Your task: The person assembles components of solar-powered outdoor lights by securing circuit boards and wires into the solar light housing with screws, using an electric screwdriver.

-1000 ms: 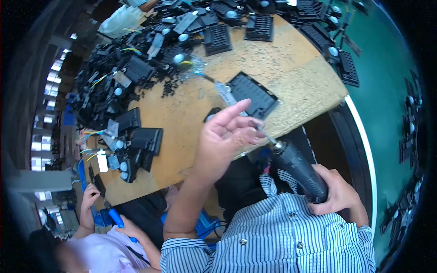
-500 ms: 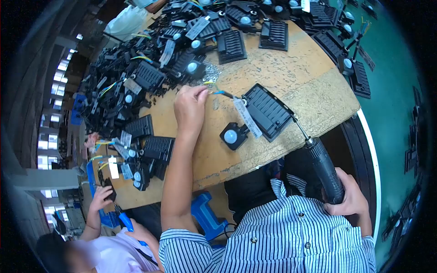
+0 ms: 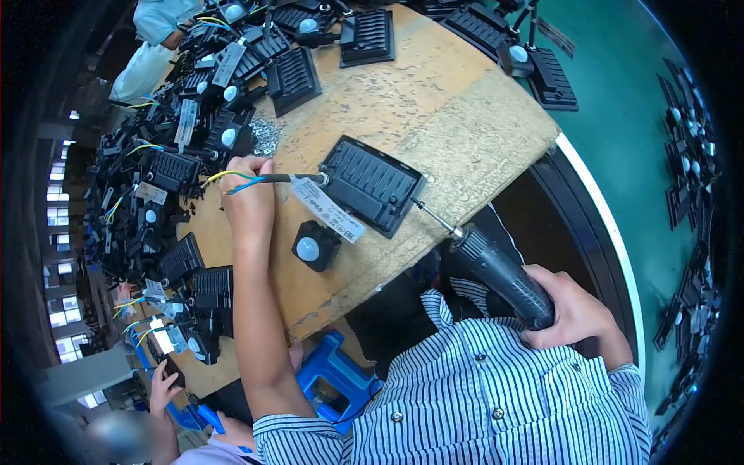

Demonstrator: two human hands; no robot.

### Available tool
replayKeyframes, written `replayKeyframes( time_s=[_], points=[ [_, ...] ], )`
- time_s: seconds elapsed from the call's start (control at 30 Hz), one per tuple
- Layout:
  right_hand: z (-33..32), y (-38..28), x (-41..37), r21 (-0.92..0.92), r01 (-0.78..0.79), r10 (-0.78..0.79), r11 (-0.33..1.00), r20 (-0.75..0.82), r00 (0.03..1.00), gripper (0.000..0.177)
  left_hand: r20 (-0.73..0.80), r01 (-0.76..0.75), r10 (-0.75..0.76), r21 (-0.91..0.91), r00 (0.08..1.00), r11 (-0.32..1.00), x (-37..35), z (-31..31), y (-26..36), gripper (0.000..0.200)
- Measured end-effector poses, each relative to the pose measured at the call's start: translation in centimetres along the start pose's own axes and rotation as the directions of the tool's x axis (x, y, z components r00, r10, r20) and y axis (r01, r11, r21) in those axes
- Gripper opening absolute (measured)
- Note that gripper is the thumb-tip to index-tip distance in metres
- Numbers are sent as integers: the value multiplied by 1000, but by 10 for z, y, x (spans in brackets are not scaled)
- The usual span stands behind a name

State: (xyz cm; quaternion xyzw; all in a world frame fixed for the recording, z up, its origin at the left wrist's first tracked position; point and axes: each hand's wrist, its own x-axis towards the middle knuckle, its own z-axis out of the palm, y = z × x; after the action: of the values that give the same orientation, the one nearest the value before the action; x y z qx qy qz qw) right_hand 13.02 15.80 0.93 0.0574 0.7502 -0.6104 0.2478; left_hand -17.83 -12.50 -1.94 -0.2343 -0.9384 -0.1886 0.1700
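Observation:
My right hand (image 3: 570, 310) is wrapped around the black handle of an electric screwdriver (image 3: 504, 271). Its bit meets the near right corner of a black finned floodlight (image 3: 372, 182) lying on the wooden table. A printed label (image 3: 325, 209) hangs from the floodlight's cable, and a motion sensor with a white dome (image 3: 308, 248) sits in front. My left hand (image 3: 249, 182) is beneath the cable's bare-ended yellow and blue wires (image 3: 232, 180), fingers curled together beside a patch of small silvery screws (image 3: 265, 138). Whatever those fingers hold is hidden.
Several more sensor floodlights (image 3: 291, 77) are heaped along the table's far and left sides. Others stand at the right beyond the table edge (image 3: 554, 77). A co-worker's hand (image 3: 163, 387) works at the lower left, near a blue stool (image 3: 333, 376).
My left hand has let go of the wire ends and moved beneath the cable, toward the screws. The screwdriver stays at the floodlight's corner. The whole view has shifted.

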Motion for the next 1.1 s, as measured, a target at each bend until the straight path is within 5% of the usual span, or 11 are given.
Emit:
replayKeyframes(
  time_s=[0.1,0.37,0.67,0.87,1.1],
  points=[
    [3,7,-4,-21,2,-2,1000,3,1000,70,-35,-62,68,148,997,987,0,6,-2,12],
    [6,18,-4,-35,27,-26,999,29,999,70,156,383,-356,-203,921,901,11,-1,-5,20],
    [7,14,-5,5,-91,91,996,-25,996,74,84,212,-196,-286,977,935,0,-4,-9,14],
    [7,17,-2,-24,-14,13,1000,-56,998,75,43,154,-148,-200,988,968,1,4,-15,18],
    [12,23,-1,-53,-20,16,998,-72,997,77,100,316,-304,-155,947,936,10,9,-10,16]
  ],
)
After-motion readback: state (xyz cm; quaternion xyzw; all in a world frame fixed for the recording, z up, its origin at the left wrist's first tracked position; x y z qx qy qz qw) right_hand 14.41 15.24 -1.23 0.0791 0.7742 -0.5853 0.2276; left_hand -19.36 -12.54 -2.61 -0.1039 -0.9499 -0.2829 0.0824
